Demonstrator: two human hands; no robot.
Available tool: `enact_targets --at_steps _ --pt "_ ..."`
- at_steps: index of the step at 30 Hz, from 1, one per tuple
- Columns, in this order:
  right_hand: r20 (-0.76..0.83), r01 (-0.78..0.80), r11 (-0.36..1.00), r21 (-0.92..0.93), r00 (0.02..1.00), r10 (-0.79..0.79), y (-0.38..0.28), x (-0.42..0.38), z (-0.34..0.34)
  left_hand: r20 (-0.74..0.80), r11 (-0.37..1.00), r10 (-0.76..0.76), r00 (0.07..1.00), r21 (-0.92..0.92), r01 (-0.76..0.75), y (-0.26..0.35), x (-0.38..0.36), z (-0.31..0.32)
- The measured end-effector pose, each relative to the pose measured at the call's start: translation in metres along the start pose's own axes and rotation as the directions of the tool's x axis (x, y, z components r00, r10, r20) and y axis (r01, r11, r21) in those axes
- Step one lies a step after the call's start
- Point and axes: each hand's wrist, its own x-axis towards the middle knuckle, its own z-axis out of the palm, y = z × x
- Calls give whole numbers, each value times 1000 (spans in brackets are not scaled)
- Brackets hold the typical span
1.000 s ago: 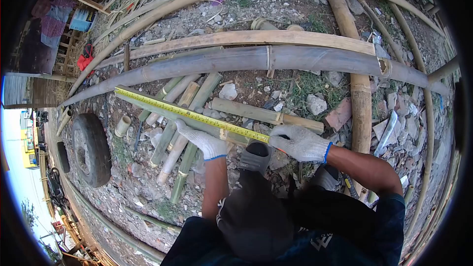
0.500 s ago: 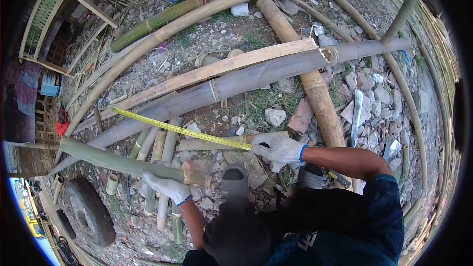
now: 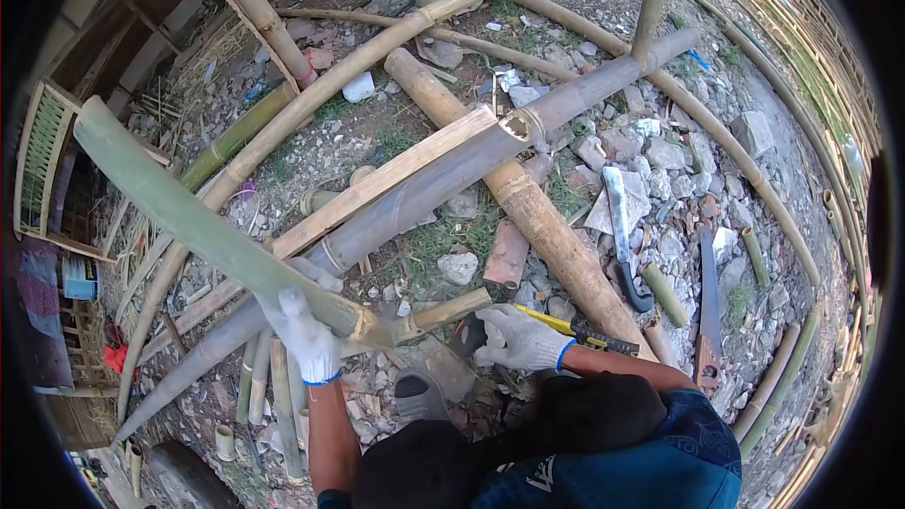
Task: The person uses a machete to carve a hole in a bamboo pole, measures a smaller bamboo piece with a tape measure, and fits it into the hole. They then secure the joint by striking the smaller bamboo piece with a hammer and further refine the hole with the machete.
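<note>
My left hand point(image 3: 306, 344), in a white glove, is closed round a thick green bamboo pole point(image 3: 203, 226), close to its near end. The pole slants up to the left, its far end raised above the other poles. My right hand point(image 3: 523, 337), also gloved, is closed on a tape measure point(image 3: 468, 334), whose dark case shows at the fingertips. No long blade stretches from it. Just beyond that hand lies a yellow and black tool point(image 3: 584, 332). Below the green pole runs a long grey bamboo pole point(image 3: 405, 193) with a wooden plank point(image 3: 391, 174) alongside.
A machete point(image 3: 617, 226) and a handsaw point(image 3: 708, 297) lie on the rubble to the right. A thick tan bamboo pole point(image 3: 542, 226) crosses under the grey one. Several short bamboo pieces lie at lower left, near a tire point(image 3: 189, 476).
The yellow tape blade, earlier stretched out from my right hand, has gone back in. My left hand has lifted the green pole and its far end has swung upward. The view has shifted.
</note>
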Motion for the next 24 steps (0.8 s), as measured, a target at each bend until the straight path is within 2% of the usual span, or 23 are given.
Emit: enact_targets --at_steps 1,2,3,4,5,7,8,11,12,15,16,19,22,24 --pt "-20 -20 996 82 1000 21 8 -8 -6 55 992 35 998 -121 -29 -4 17 29" --pt "-38 -36 986 163 998 43 18 -17 -13 69 994 48 996 -105 -40 0 33 63" --pt "-59 -50 970 239 996 66 27 -23 -21 174 985 74 982 -165 -45 -4 53 88" --pt "-161 -68 989 128 983 88 29 -29 -27 267 979 36 963 -204 20 -4 70 116" --pt "-203 -119 976 185 967 156 31 -34 -34 362 982 65 930 -186 4 -4 88 145" --pt "-276 -203 930 307 916 291 35 -41 -49 438 987 -21 899 -132 88 -15 110 197" --pt "-293 -249 886 391 879 376 51 -45 -39 468 994 -20 883 -86 68 -20 118 220" --pt "-358 -272 843 464 813 459 58 -53 -37 508 1000 10 861 -17 -2 -35 125 272" --pt "-324 -283 811 513 811 488 59 -53 -37 512 1000 23 859 -4 -25 -40 126 287" --pt "-298 -245 818 521 845 443 65 -51 -36 531 992 6 848 103 -72 -46 119 311" --pt "-284 -227 820 525 861 421 65 -48 -39 548 984 54 835 111 -136 -54 123 317" --pt "-247 -195 825 530 896 370 65 -46 -39 560 973 82 824 132 -187 -57 122 326" --pt "-254 -175 834 524 902 349 72 -43 -33 591 974 40 806 158 -164 -56 124 333" --pt "-234 -168 811 561 907 350 74 -41 -33 604 946 105 790 185 -266 -57 125 337"
